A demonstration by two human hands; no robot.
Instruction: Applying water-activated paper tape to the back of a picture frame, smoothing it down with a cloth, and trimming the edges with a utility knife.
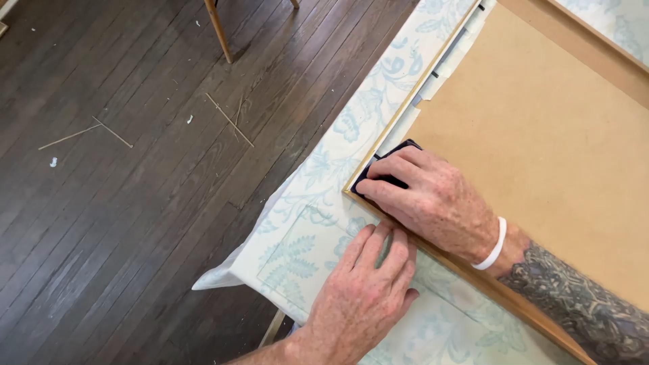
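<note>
Face down on a floral tablecloth point(318, 169), wooden picture frame point(473, 274) with brown backing board point(541, 149). Right hand point(433, 199) clamped over a black corner piece point(378, 165) at the near-left corner; left hand point(368, 284) flat, empty, bracing the rail. Probably rigid, light, fragile glass beneath; best gripped by rails.

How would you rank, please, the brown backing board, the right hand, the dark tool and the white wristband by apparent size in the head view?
1. Backing board
2. Right hand
3. Dark tool, partly hidden under the hand, so unsure
4. White wristband

No packages, labels, signs or screens anywhere in view.
</note>
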